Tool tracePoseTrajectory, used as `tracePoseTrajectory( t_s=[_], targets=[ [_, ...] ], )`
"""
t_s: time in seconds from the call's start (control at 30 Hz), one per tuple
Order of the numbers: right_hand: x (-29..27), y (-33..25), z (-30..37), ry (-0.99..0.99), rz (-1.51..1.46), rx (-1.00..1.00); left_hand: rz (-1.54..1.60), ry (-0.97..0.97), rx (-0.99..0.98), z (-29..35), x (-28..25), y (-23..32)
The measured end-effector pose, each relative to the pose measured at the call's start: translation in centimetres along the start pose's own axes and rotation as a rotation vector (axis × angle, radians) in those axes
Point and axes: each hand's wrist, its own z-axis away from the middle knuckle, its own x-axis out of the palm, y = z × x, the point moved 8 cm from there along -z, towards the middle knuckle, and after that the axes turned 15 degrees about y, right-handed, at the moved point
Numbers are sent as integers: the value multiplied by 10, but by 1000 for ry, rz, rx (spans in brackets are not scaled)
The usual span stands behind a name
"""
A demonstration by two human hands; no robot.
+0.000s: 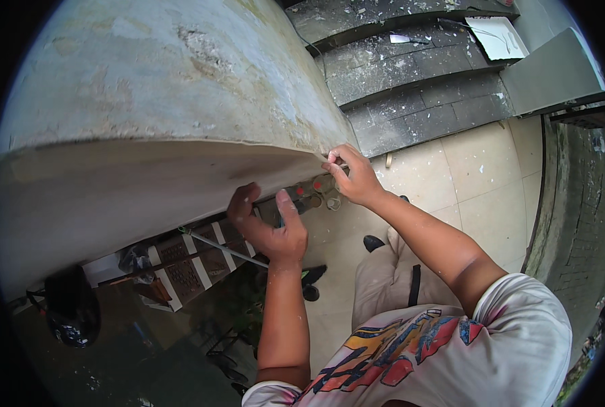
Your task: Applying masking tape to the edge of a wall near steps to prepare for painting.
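Observation:
My right hand [354, 173] is closed in a pinch at the right end of a pale, thin strip [248, 143] that runs along the lower edge of a patchy, worn wall [160, 81]. What exactly lies between the fingertips is too small to be sure of, but the strip's end reaches them. Lower and to the left, my left hand [270, 227] is raised with thumb and fingers apart, holding nothing. It hovers in front of the smooth, shaded surface [146, 180] under that edge. Whitish dust marks both hands.
Dark steps [411, 68] littered with paint flakes rise at upper right, bearing a scraper [409, 39] and a white tray [498, 38]. Jars [333, 203] stand on the tiled floor [445, 169]. At lower left are a brown-and-white rack [187, 271], a pole and a black helmet [73, 308].

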Motion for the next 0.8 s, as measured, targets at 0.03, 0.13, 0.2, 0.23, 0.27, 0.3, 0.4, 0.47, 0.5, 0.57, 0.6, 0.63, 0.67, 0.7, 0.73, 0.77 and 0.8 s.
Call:
tracePoseTrajectory(
  t_s=[0.03, 0.13, 0.2, 0.23, 0.27, 0.3, 0.4, 0.47, 0.5, 0.57, 0.6, 0.63, 0.67, 0.7, 0.73, 0.77, 0.8],
  targets=[
    [4, -5, 4, -69, 20, 22, 18, -143, -220, 14, 12, -17],
    [8, -18, 23, -177, 29, 39, 389, -129, -602, 31, 43, -29],
    [8, -27, 34, -217, 17, 29, 539, -181, -789, 34, 56, -24],
    [6, -21, 37, -216, -19, 141, 686, -253, -969, 40, 63, -18],
    [3, -15, 42, -214, -53, 252, 704, -237, -962, 45, 62, -19],
    [4, -13, 45, -247, 13, 287, 673, -276, -979, 56, 67, -32],
    [-9, -3, 45, -341, 59, 386, 668, -274, -965, 59, 75, -23],
    [-20, -34, 33, -432, 273, 337, 676, -240, -917, 65, 72, -31],
    [-38, -46, 19, -373, 431, 254, 698, -229, -923, 70, 73, -26],
    [-53, -102, -21, -330, 489, 113, 717, -171, -949, 73, 68, -24],
    [-56, -139, -40, -300, 363, 44, 734, -156, -957, 75, 67, -23],
    [-56, -176, -55, -271, 212, 50, 795, -153, -976, 80, 65, -20],
    [-54, -214, -69, -261, 158, -29, 854, -142, -995, 85, 63, -19],
    [-52, -251, -82, -186, 134, -232, 881, -140, -1048, 93, 64, -20],
    [-46, -279, -92, -173, 131, -375, 891, -116, -1065, 100, 61, -21],
    [-38, -299, -101, -162, 111, -480, 956, -111, -1083, 105, 62, -20],
    [-28, -313, -108, -159, 228, -590, 1020, -101, -1097, 108, 62, -18]
  ],
)
